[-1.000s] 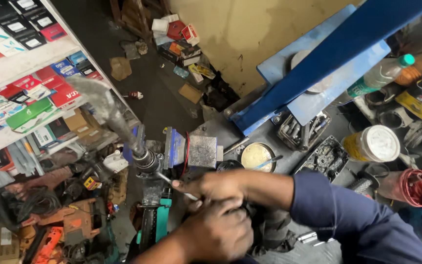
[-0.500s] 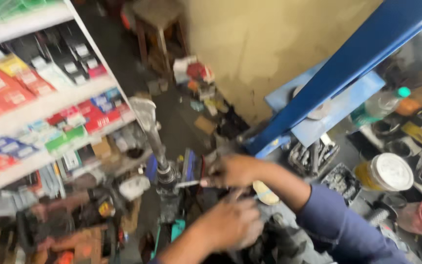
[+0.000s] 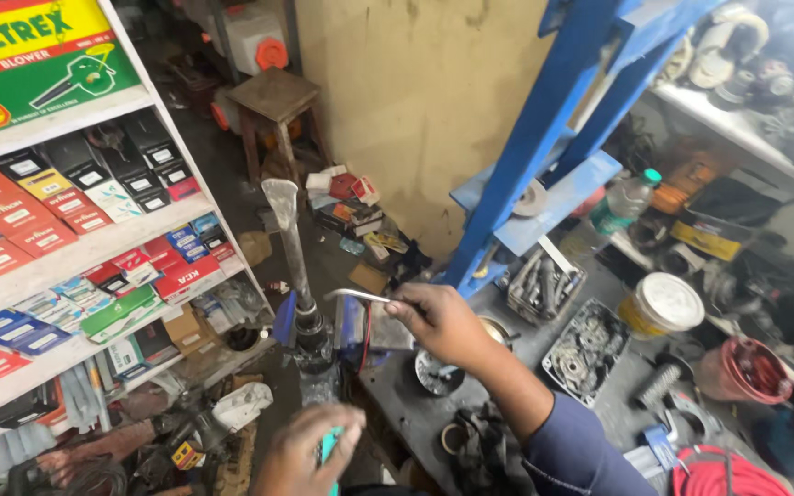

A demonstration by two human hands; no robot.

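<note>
My right hand (image 3: pixel 434 317) pinches a thin bent metal rod (image 3: pixel 357 296), its tip just beside the upright chisel bit (image 3: pixel 289 241) seated in the power tool's nose (image 3: pixel 311 342). My left hand (image 3: pixel 307 450) is closed round the tool's teal handle (image 3: pixel 328 448) below.

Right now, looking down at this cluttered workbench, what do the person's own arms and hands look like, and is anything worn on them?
Both hands are bare: no gloves, rings or watch show. The right hand leads into a forearm left uncovered, with a dark blue sleeve pushed up near the elbow. The left hand sits blurred at the bottom edge of the picture, so only the hand shows and no sleeve can be made out.
</note>
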